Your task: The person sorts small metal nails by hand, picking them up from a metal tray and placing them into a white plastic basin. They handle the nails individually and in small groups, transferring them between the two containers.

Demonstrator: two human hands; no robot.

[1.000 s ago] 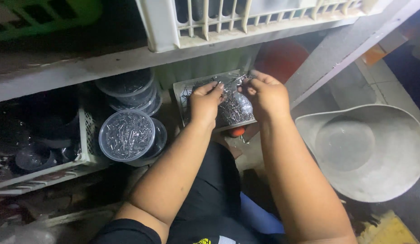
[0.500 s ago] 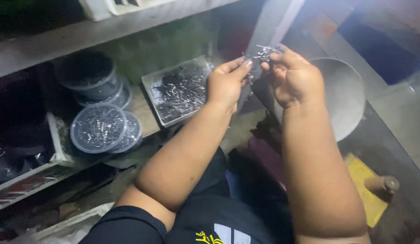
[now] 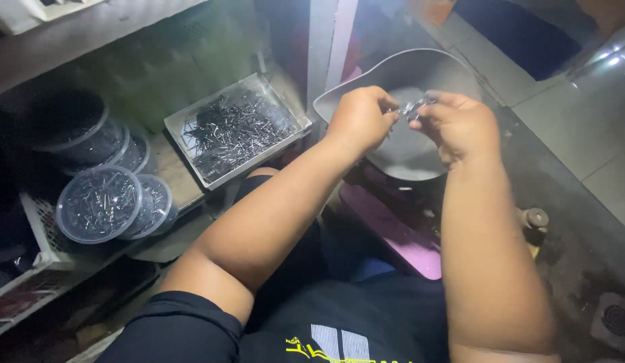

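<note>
Both forearms reach forward from the body, wrists bent inward. The left hand (image 3: 358,119) and right hand (image 3: 460,124) meet, fingertips pinched together on a small bunch of thin dark metal nails (image 3: 414,107). Keeping that pinch tight and directly over the grey metal scoop pan (image 3: 400,151) just beneath seems wise. Left of the grip lies the rectangular tray of nails (image 3: 235,131).

You hold a small bunch of thin metal nails (image 3: 414,107) between the fingers of your left hand (image 3: 359,119) and right hand (image 3: 460,126) — dark, shiny, clustered too tightly to count. They hang pinched above the grey metal scoop pan (image 3: 406,151), well apart from the shelf tray.
</note>
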